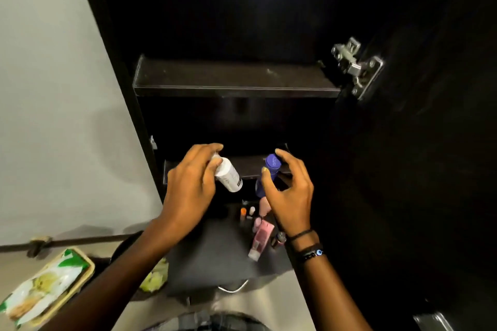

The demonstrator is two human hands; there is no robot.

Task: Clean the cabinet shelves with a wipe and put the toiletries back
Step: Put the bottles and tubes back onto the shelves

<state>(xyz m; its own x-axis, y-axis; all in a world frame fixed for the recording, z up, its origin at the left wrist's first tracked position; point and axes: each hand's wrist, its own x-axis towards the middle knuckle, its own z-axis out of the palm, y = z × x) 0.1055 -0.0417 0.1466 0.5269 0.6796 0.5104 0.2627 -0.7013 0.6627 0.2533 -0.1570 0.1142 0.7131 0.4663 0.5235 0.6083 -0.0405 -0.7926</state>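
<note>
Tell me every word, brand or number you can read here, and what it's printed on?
None can be read.
White bottle in the left hand: dark print, too blurred.
Purple bottle at the right hand: faint marks on cap, illegible.
Pink tube: print too small.
Wipes pack: pictures only, text unreadable.

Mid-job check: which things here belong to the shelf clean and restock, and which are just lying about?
Job:
upper shelf
white bottle in left hand
purple bottle at right hand
pink tube
small bottles
wipes pack

Lying about:
door hinge
wristbands
</note>
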